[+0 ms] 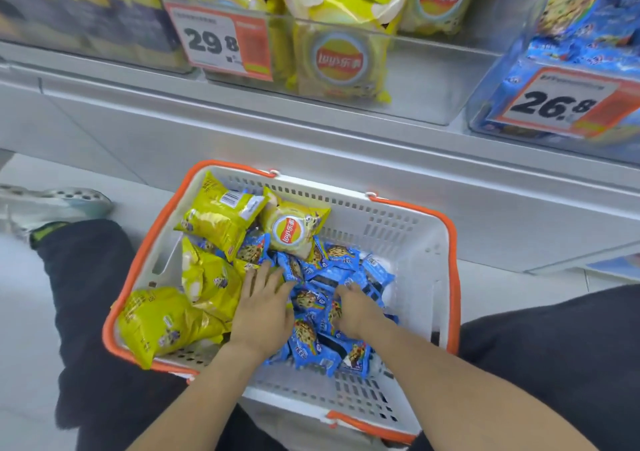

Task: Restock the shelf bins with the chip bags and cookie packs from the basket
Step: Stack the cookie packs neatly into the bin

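1. Basket (429,242): white with orange rim, lower centre of the frame.
2. Chip bags (214,222): yellow, in the basket's left half.
3. Cookie packs (311,339): blue, heaped centre-right.
4. Left hand (263,305): fingers spread flat on the packs, grasping nothing.
5. Right hand (353,308): fingers curled into the cookie packs, grasping them.
6. Shelf bins (415,79): upper frame, tagged 29.8 and 26.8.

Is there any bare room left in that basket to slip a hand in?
Yes: the basket is bare along its far and right walls, beyond the blue cookie packs. The near wall also shows a bare strip. The left side is crowded with yellow chip bags.
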